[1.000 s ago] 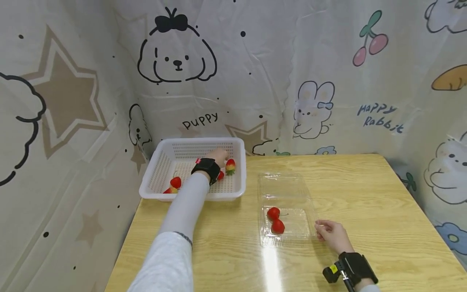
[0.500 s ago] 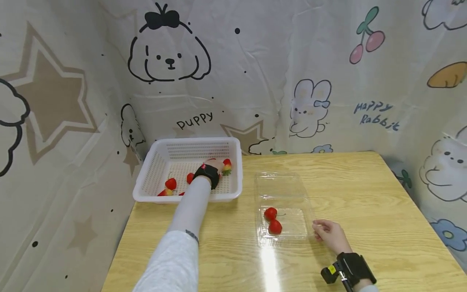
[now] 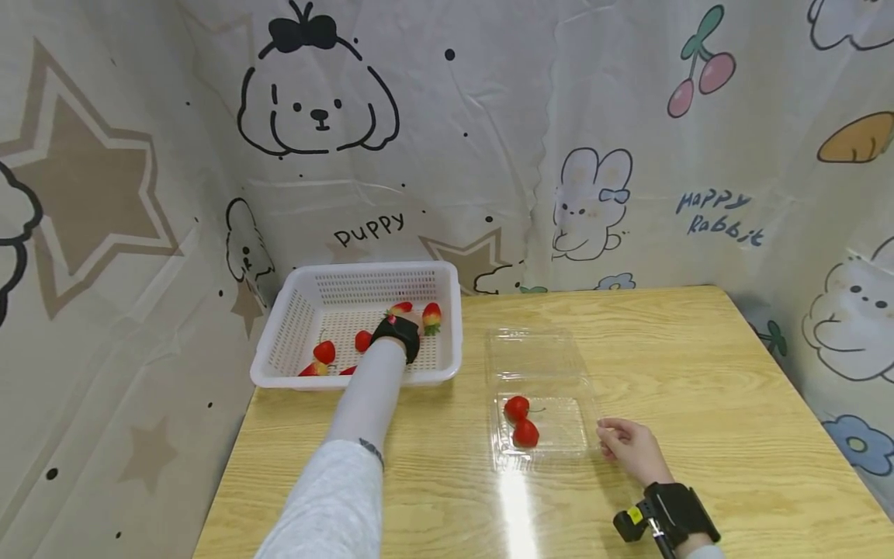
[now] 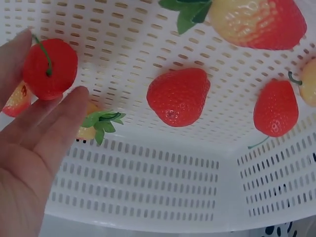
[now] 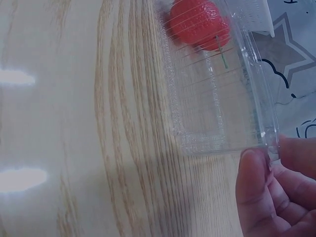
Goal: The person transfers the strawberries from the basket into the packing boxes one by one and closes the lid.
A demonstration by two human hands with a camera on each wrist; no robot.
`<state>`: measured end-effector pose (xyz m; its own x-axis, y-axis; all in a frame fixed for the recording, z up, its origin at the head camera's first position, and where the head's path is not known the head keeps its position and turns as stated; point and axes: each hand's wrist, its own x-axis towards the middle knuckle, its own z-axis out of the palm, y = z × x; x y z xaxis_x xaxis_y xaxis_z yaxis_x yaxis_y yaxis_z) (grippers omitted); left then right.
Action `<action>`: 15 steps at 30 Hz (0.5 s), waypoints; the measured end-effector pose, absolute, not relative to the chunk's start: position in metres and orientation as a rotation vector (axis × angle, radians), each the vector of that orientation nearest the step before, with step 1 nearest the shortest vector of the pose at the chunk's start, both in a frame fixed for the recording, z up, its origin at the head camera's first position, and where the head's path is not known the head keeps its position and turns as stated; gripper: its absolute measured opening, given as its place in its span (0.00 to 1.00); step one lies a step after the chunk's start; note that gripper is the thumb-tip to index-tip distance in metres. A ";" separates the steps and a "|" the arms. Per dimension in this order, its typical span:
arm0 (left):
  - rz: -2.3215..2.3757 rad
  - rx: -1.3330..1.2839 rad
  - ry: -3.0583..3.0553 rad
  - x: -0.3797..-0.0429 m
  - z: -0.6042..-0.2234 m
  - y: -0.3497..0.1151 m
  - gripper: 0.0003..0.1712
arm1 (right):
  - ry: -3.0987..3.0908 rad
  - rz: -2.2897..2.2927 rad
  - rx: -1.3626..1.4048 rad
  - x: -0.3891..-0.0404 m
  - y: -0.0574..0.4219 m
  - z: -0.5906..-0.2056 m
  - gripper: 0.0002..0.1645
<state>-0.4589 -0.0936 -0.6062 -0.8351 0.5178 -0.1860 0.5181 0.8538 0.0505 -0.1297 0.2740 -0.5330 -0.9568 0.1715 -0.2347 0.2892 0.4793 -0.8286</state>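
Note:
Inside the white basket, my left hand has its thumb and fingers around a red cherry with a green stem. Beside it lie a red strawberry, a leafy yellow-and-red strawberry and another red fruit. In the head view the left wrist strap hides most of this hand. My right hand pinches the right edge of a clear plastic clamshell box between thumb and fingers. The box lies open, with two red fruits in its near half, one showing a stem.
The basket stands at the back left of the wooden table, against a printed cloth wall. A leafy red-and-yellow strawberry lies by the basket's right wall, and several more fruits lie on its left side.
My left hand has moved from the back of the basket toward its near right part, uncovering fruits behind and left of it. The right hand keeps its hold; the head view has shifted slightly.

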 end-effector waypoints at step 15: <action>0.078 0.771 2.775 -0.362 -0.462 -0.074 0.21 | 2.591 -1.488 0.406 -0.129 0.272 -0.533 0.21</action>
<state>-0.3624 -0.0737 -0.4619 -0.8255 0.5138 -0.2338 0.4999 0.8577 0.1200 -0.1290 0.2715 -0.5331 -0.9559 0.1687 -0.2404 0.2927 0.4787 -0.8278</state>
